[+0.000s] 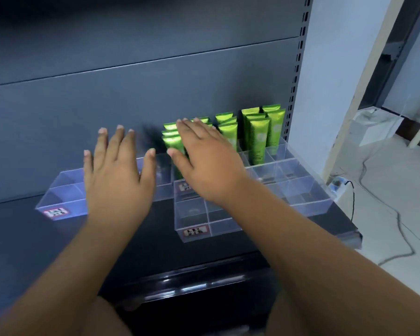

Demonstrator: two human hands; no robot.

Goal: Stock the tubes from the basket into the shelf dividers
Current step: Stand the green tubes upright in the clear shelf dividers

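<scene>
Several green tubes [257,132] stand upright in the back compartments of a clear acrylic divider tray [306,192] on the right part of the dark shelf. A second clear divider tray [59,190] lies to the left and holds no tubes that I can see. My left hand [118,175] hovers flat, fingers spread, over the left tray with nothing in it. My right hand [204,161] is stretched out palm down over the right tray, in front of the leftmost tubes, fingers apart and holding nothing. No basket is in view.
The dark shelf [22,238] has a grey back panel and a slotted upright post [298,69] at the right. Red-and-white labels [195,231] mark the tray fronts. To the right are a white wall, a tiled floor with cables [398,226], and a white box [371,124].
</scene>
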